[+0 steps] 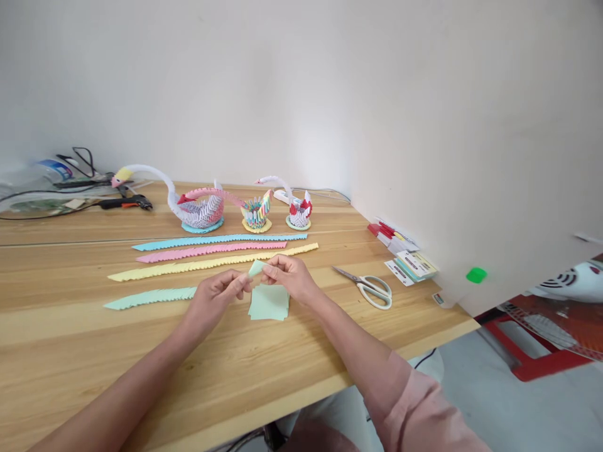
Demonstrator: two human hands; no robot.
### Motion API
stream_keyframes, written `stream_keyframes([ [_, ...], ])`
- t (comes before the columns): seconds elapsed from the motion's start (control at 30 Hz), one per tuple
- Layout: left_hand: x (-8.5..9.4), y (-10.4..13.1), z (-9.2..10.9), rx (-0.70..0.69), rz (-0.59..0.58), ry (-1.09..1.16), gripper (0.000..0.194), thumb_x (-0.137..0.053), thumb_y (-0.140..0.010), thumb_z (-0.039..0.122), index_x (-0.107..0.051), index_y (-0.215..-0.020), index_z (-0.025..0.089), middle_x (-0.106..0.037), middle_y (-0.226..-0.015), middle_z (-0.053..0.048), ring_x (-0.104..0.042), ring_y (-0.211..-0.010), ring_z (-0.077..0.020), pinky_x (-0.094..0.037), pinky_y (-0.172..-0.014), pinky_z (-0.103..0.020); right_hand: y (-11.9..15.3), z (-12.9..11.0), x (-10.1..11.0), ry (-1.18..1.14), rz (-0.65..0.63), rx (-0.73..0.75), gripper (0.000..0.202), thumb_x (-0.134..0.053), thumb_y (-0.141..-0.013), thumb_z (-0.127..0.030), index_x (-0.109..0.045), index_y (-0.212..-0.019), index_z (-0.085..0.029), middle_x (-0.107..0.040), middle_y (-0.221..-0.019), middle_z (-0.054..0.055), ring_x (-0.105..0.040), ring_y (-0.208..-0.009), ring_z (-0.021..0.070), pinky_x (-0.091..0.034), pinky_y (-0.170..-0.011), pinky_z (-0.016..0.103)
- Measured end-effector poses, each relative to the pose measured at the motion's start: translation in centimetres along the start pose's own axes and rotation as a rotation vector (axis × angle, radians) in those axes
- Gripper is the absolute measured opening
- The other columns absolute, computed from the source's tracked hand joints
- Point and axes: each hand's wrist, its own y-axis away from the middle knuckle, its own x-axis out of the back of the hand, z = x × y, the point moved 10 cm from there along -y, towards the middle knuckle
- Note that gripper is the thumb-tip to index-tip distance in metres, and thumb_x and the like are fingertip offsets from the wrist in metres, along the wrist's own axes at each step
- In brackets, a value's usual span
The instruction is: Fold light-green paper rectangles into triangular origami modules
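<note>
Between both hands is a small folded piece of pale green paper (257, 269). My left hand (217, 295) pinches its left end, and my right hand (291, 276) pinches the right end. Just beneath lies a stack of square pale green paper sheets (269, 304). Left of the stack, partly behind my left hand, stretches a green strip of folded paper pieces (151, 297). Farther back run a yellow strip (211, 262), a pink strip (211, 252) and a blue strip (219, 241), roughly parallel.
Folded-paper swans stand at the back: a large white one (202, 212), a multicoloured one (257, 215) and a white-red one (299, 215). Scissors (372, 290) lie to the right, near paper packs (414, 266). Pliers (127, 202) and cables occupy the back left. A wall (424, 157) bounds the right side.
</note>
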Motion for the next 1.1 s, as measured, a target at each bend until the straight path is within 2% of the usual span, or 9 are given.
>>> stream_keyframes([
  [0.17, 0.3, -0.3, -0.8, 0.022, 0.011, -0.033, 0.029, -0.051, -0.080, 0.044, -0.061, -0.071, 0.019, -0.060, -0.067, 0.000, -0.053, -0.065, -0.0145, -0.042, -0.063, -0.025, 0.2, -0.8, -0.3, 0.117, -0.027, 0.082, 0.019, -0.061, -0.075, -0.033, -0.058, -0.072, -0.015, -0.062, -0.067, 0.000, -0.052, -0.058, 0.0078, -0.042, -0.059, 0.021],
  [0.3, 0.3, -0.4, -1.3, 0.017, 0.027, -0.023, 0.026, -0.054, -0.078, 0.044, -0.062, -0.079, 0.019, -0.062, -0.071, -0.001, -0.056, -0.066, -0.0158, -0.045, -0.066, -0.028, 0.3, -1.1, -0.6, 0.096, -0.025, 0.076, 0.018, -0.061, -0.075, -0.033, -0.059, -0.075, -0.015, -0.061, -0.068, -0.001, -0.053, -0.060, 0.0082, -0.044, -0.061, 0.022],
  [0.57, 0.5, 0.2, 0.4, -0.061, 0.119, -0.171, 0.018, -0.055, -0.077, 0.036, -0.061, -0.073, 0.020, -0.064, -0.071, 0.000, -0.059, -0.069, -0.0162, -0.043, -0.059, -0.024, 0.1, -0.3, -0.7, 0.111, -0.014, 0.042, 0.019, -0.063, -0.072, -0.033, -0.060, -0.080, -0.016, -0.057, -0.067, -0.002, -0.054, -0.059, 0.0087, -0.045, -0.060, 0.023],
  [0.73, 0.5, 0.2, 0.2, -0.058, 0.130, -0.158, 0.018, -0.053, -0.077, 0.036, -0.060, -0.074, 0.019, -0.065, -0.073, 0.000, -0.060, -0.066, -0.0151, -0.044, -0.059, -0.023, 0.0, -0.3, -0.7, 0.092, -0.014, 0.029, 0.016, -0.061, -0.072, -0.027, -0.060, -0.084, -0.017, -0.058, -0.071, -0.002, -0.054, -0.060, 0.0078, -0.048, -0.060, 0.023],
  [0.97, 0.5, 0.4, 0.7, -0.123, 0.164, -0.321, 0.014, -0.053, -0.078, 0.032, -0.062, -0.075, 0.021, -0.066, -0.073, 0.000, -0.059, -0.069, -0.0157, -0.044, -0.058, -0.022, 0.1, 0.1, -1.0, 0.101, -0.040, 0.013, 0.016, -0.057, -0.072, -0.020, -0.061, -0.087, -0.018, -0.055, -0.067, -0.004, -0.056, -0.062, 0.0078, -0.050, -0.060, 0.022],
  [1.1, 0.4, 0.2, -0.2, -0.057, 0.152, -0.222, 0.015, -0.055, -0.076, 0.035, -0.060, -0.076, 0.020, -0.065, -0.075, 0.000, -0.059, -0.069, -0.0160, -0.045, -0.060, -0.024, 0.0, 0.4, -1.0, 0.091, -0.041, 0.019, 0.019, -0.054, -0.072, -0.017, -0.061, -0.089, -0.019, -0.057, -0.070, -0.003, -0.058, -0.066, 0.0082, -0.051, -0.061, 0.021],
])
